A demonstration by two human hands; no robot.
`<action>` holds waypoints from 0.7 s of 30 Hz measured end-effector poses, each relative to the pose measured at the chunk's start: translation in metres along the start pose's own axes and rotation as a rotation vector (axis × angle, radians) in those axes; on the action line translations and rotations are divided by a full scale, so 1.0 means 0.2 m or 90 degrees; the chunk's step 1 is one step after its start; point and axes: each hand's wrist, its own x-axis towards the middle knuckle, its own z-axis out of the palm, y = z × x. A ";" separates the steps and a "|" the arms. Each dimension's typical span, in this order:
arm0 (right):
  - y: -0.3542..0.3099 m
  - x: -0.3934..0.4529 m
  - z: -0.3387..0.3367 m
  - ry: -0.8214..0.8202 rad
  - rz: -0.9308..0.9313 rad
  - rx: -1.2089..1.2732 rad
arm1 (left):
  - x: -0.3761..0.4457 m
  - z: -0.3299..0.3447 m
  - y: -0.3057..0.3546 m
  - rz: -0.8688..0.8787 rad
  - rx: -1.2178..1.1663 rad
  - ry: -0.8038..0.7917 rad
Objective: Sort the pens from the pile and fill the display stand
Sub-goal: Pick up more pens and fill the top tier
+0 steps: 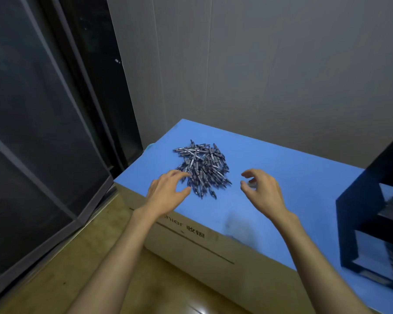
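A blue counter stands by a grey wall. The pile of pens lies on it. The left hand touches the pile, fingers spread. The right hand hovers near, loosely curled, holding nothing. The black display stand sits far right.

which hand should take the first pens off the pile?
Left hand, probably: its fingertips are at the pen pile. The right hand sits apart from it, nearer the display stand.

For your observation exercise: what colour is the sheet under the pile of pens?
Blue: the sheet under the pen pile, in the head view.
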 end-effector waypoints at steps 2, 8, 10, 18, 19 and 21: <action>-0.02 0.02 0.06 -0.011 0.005 -0.009 | 0.04 0.01 -0.06 0.001 0.000 -0.004; -0.09 0.20 0.36 -0.028 0.023 -0.022 | 0.27 0.06 -0.33 0.005 0.014 -0.048; -0.10 0.27 0.46 -0.036 0.029 -0.015 | 0.36 0.07 -0.42 0.004 0.018 -0.062; -0.19 0.56 0.73 -0.057 0.078 -0.033 | 0.73 0.09 -0.68 0.020 0.066 -0.174; -0.20 0.59 0.75 -0.065 0.083 -0.037 | 0.78 0.10 -0.70 0.024 0.068 -0.178; -0.20 0.62 0.79 -0.073 0.092 -0.049 | 0.87 0.12 -0.74 0.033 0.069 -0.185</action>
